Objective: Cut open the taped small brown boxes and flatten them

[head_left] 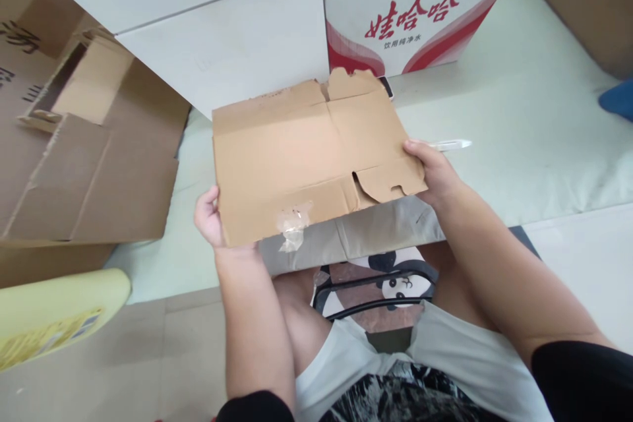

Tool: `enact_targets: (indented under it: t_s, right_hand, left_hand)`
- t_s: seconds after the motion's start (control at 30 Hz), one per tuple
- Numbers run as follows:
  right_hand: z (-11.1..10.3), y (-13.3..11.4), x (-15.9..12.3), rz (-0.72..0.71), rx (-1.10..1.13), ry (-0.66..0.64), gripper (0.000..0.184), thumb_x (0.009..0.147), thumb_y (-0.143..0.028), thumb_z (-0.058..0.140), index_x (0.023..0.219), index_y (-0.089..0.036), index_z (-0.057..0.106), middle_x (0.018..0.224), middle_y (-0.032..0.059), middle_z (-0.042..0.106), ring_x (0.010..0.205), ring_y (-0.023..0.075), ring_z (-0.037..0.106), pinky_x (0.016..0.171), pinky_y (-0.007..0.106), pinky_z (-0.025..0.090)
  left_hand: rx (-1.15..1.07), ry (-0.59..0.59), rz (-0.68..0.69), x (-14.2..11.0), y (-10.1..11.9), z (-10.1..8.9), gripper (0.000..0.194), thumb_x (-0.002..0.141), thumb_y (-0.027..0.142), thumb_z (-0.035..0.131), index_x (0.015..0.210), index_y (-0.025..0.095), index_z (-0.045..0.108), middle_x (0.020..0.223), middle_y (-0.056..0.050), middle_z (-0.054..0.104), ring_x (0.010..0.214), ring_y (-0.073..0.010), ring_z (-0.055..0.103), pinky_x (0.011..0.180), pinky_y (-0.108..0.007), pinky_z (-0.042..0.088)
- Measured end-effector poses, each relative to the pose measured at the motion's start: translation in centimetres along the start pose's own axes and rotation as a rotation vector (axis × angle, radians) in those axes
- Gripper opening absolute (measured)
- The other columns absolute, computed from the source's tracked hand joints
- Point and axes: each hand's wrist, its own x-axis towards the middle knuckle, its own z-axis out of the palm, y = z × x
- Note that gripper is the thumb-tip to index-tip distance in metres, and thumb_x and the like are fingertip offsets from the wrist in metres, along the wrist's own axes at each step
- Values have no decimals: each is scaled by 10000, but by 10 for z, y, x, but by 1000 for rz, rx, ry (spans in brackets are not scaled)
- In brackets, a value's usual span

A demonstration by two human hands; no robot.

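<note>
A flattened brown cardboard box [287, 151] is held up in front of me, tilted, with torn flaps and a piece of clear tape [293, 227] hanging from its near edge. My left hand [211, 219] grips its left edge, the thumb along the side and the other fingers hidden underneath. On the right edge my right hand [432, 170] is closed, thumb on top. Just beyond that hand lies a thin white pen-like object [451, 144], partly covered by it. Behind the far right corner of the cardboard, a dark-edged object [387, 87] peeks out.
A white carton with red lettering [410, 30] and plain white boxes [222, 39] stand at the back. Large brown cartons [128, 165] fill the left, above a pale yellow container [64, 310]. A pale green cloth [534, 138] covers the surface. A panda-patterned bag [376, 290] sits between my legs.
</note>
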Motion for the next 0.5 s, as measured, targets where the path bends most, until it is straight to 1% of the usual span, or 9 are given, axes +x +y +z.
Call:
enact_targets:
  t_s: [0.07, 0.13, 0.17, 0.23, 0.27, 0.3, 0.37, 0.43, 0.5]
  right_hand:
    - [1, -1, 0, 20, 12, -32, 464, 638, -574, 829, 900, -213, 700, 865, 74, 777, 840, 292, 759, 770, 436, 625]
    - [1, -2, 0, 20, 29, -36, 425, 654, -527, 835, 911, -213, 708, 870, 68, 778, 855, 281, 759, 772, 409, 616]
    - [2, -2, 0, 3, 45, -24, 414, 660, -508, 836, 926, -215, 716, 879, 64, 779, 865, 277, 759, 772, 397, 612]
    - [3, -1, 1, -54, 77, 12, 409, 664, -490, 835, 956, -223, 729, 894, 51, 782, 871, 267, 754, 754, 378, 606]
    - [3, -1, 1, -79, 83, 22, 405, 662, -486, 838, 956, -229, 732, 891, 42, 781, 858, 258, 750, 731, 368, 601]
    - [3, -1, 1, -94, 80, 21, 396, 656, -483, 845, 943, -236, 730, 878, 33, 775, 833, 248, 744, 698, 357, 594]
    - [1, 0, 0, -76, 51, -31, 389, 628, -480, 874, 898, -243, 725, 824, 16, 753, 751, 217, 714, 620, 329, 566]
    - [-2, 1, -2, -15, 10, -119, 412, 579, -492, 914, 832, -236, 714, 722, 3, 702, 634, 175, 651, 539, 299, 517]
    - [-5, 1, -5, 35, -11, -181, 453, 542, -533, 937, 757, -224, 684, 614, -10, 626, 531, 139, 571, 475, 282, 465]
  left_hand:
    - [-42, -31, 26, 0, 0, -2, 211, 740, 340, 647, 856, 174, 706, 807, -39, 781, 831, -199, 731, 766, -273, 569]
    - [-67, -91, 29, -3, 1, -3, 321, 781, 461, 657, 909, 173, 714, 879, -61, 791, 899, -222, 740, 754, -276, 572]
    - [-70, -147, 12, -6, 1, -3, 429, 786, 567, 669, 963, 180, 722, 955, -81, 798, 976, -252, 742, 755, -290, 579]
    - [-51, -288, -29, -12, 1, -2, 667, 726, 775, 695, 1089, 216, 723, 1156, -120, 785, 1181, -342, 703, 780, -351, 603]
    - [-35, -334, -34, -15, 1, -1, 721, 695, 816, 711, 1128, 240, 717, 1239, -127, 765, 1271, -379, 663, 806, -390, 613]
    - [-15, -349, -20, -17, 0, 1, 691, 697, 787, 744, 1144, 261, 712, 1293, -121, 748, 1338, -394, 625, 847, -423, 620]
    - [21, -288, 41, -17, -2, 5, 481, 761, 566, 803, 1133, 276, 709, 1327, -92, 740, 1420, -359, 576, 972, -449, 608]
    - [26, -187, 112, -15, -5, 10, 326, 803, 327, 758, 1119, 268, 712, 1305, -67, 754, 1430, -295, 579, 1065, -424, 576]
    - [13, -113, 129, -12, -7, 14, 312, 812, 218, 667, 1119, 248, 716, 1241, -63, 776, 1360, -263, 633, 1045, -389, 584]
